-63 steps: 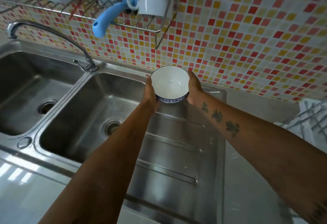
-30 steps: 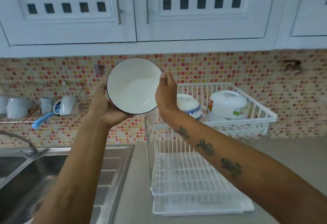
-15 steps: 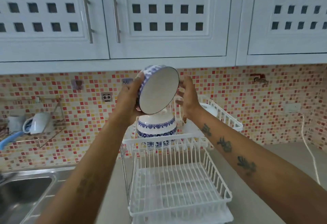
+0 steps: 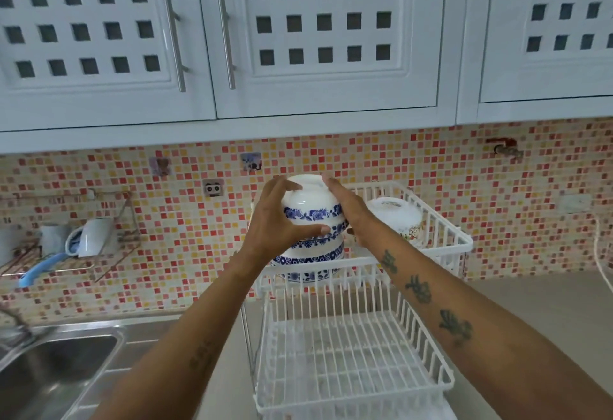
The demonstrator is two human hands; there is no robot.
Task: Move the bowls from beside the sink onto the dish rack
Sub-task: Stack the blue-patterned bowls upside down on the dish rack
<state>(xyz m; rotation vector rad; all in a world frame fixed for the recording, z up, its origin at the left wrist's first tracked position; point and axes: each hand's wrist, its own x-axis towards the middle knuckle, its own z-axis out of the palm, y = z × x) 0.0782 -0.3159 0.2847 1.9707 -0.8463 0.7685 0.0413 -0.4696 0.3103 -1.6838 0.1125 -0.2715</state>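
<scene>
The bowl (image 4: 310, 202), white with a blue flower band, is upside down atop a stack (image 4: 306, 262) of like bowls at the left of the rack's (image 4: 444, 243) upper tier. The left hand (image 4: 277, 217) cups its left side with fingers spread and the thumb across the blue band, while the right hand (image 4: 348, 212) lies against its right side, fingers together. Just right of the stack sits another upturned white bowl (image 4: 396, 217); the lower tier (image 4: 348, 363) stands on the counter beside the sink (image 4: 56, 370).
</scene>
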